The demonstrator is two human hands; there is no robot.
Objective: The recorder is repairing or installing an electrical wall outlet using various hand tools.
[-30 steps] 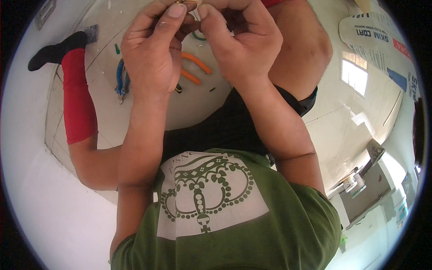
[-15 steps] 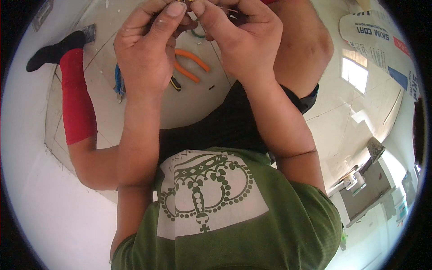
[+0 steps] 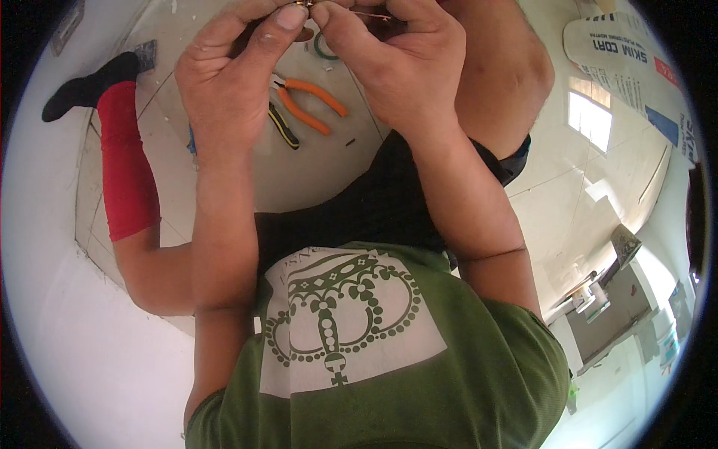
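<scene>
My left hand [image 3: 228, 82] is closed at the top edge, thumb and fingers pinching a tiny brass-coloured piece [image 3: 304, 3], mostly cut off by the frame. Thumb to thumb with it, my right hand [image 3: 407, 71] is closed too, its fingers curled. A thin copper wire [image 3: 372, 15] runs between the right hand's thumb and fingers. Below the hands, orange-handled pliers [image 3: 318, 99] lie on the floor. Next to them is a tool with a black-and-yellow handle [image 3: 283, 127], its head hidden behind my left wrist.
A green ring [image 3: 323, 46] rests on the tiles between my hands. Something blue [image 3: 192, 141] peeks out left of my left wrist. A small dark bit [image 3: 351, 142] lies near my shorts. Printed sacks [image 3: 621, 60] are at the right, and a white wall [image 3: 45, 247] is on the left.
My left hand has shifted slightly left and my right hand slightly too, uncovering more of the orange pliers, the yellow-and-black handle and the green ring. More wire shows at the right hand.
</scene>
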